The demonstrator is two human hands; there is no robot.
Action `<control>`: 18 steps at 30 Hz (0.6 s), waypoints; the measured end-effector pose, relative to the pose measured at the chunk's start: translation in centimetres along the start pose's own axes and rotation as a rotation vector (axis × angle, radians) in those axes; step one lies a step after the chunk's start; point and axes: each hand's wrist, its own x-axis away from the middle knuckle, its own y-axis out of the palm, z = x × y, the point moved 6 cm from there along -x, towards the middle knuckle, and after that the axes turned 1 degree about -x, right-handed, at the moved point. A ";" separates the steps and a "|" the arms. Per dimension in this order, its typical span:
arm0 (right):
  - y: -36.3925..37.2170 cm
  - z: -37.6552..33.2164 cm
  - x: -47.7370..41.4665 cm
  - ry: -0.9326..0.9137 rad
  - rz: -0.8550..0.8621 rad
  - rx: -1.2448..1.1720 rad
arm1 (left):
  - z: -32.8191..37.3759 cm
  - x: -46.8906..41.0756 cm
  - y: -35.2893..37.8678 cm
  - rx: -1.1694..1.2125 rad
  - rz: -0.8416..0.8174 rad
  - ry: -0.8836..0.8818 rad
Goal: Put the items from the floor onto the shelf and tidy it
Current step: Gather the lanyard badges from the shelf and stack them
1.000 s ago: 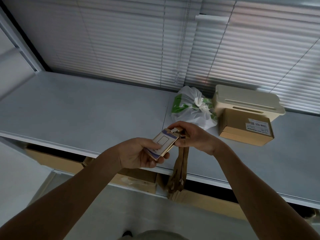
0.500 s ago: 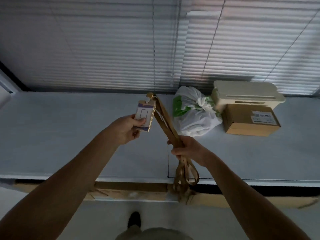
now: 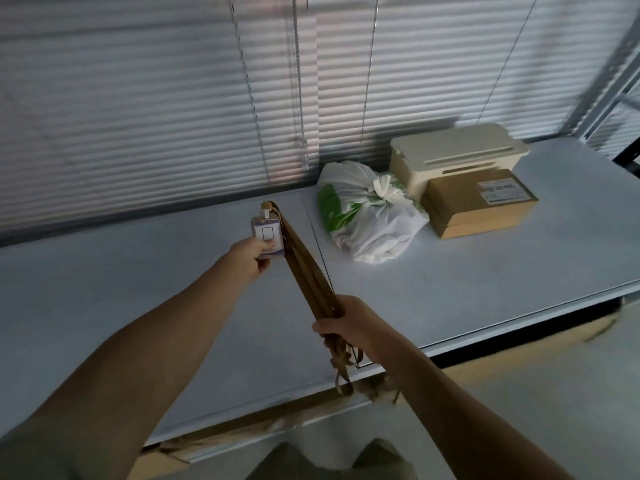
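My left hand [image 3: 250,255] grips a small badge holder [image 3: 267,237] upright over the grey shelf top [image 3: 138,289]. A brown lanyard strap [image 3: 306,275] runs taut from its clip down to my right hand [image 3: 349,322], which is closed around the bundled strap; the loose ends dangle past the shelf's front edge. To the right on the shelf lie a knotted white and green plastic bag [image 3: 370,216], a brown cardboard box [image 3: 479,202] and a cream plastic box [image 3: 457,154] behind it.
Closed window blinds [image 3: 173,98] with hanging cords [image 3: 301,147] back the shelf. Cardboard [image 3: 519,341] shows on the level under the shelf top. A metal upright [image 3: 595,81] stands at the far right. My legs show at the bottom edge.
My hands have drawn apart: the left lifted the badge holder forward over the shelf, the right slid down the strap, pulling it straight. The view has swung to the right.
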 end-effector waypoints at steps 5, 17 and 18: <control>1.2 0.9 -3.2 -0.011 0.127 0.013 | 0.7 -5.7 1.6 -0.084 0.103 0.097; 3.2 1.9 -4.6 -0.146 0.310 0.529 | 3.3 -8.9 1.5 -0.425 0.377 0.290; 3.2 2.1 -4.4 -0.145 0.314 0.568 | 3.2 -9.4 1.1 -0.484 0.402 0.257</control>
